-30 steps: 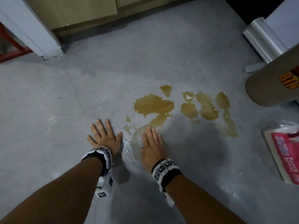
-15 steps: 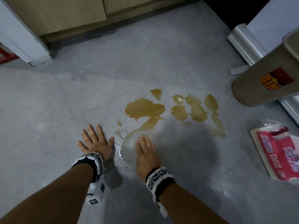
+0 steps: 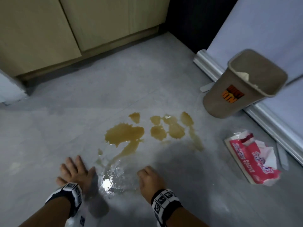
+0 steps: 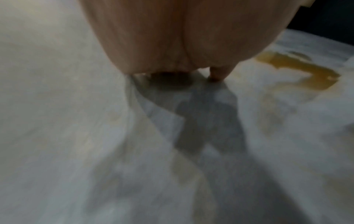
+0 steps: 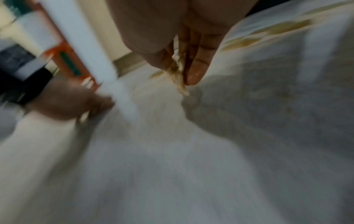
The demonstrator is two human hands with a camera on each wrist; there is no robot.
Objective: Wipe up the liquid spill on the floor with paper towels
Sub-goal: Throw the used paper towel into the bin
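Observation:
A brown liquid spill (image 3: 124, 133) lies in several puddles on the grey floor, with a thinner wet smear (image 3: 116, 177) nearer me. My left hand (image 3: 73, 167) rests flat on the floor left of the smear, fingers spread. My right hand (image 3: 146, 174) is just right of the smear with its fingers curled under. In the right wrist view the right hand (image 5: 180, 75) pinches a small soaked, brownish wad of paper towel (image 5: 178, 81). The left wrist view is blurred and shows the left hand (image 4: 191, 63) on the floor beside the spill (image 4: 298, 68).
An opened red and white pack of paper towels (image 3: 252, 159) lies on the floor at the right. A tan bin (image 3: 242, 86) stands beyond it against a pale wall with a metal skirting (image 3: 211, 69). Wooden cabinets (image 3: 82, 27) close off the far side.
My right hand, flat on the floor before, has curled its fingers and pulled back to the right of the smear. The left hand stays flat. The head view has swung right.

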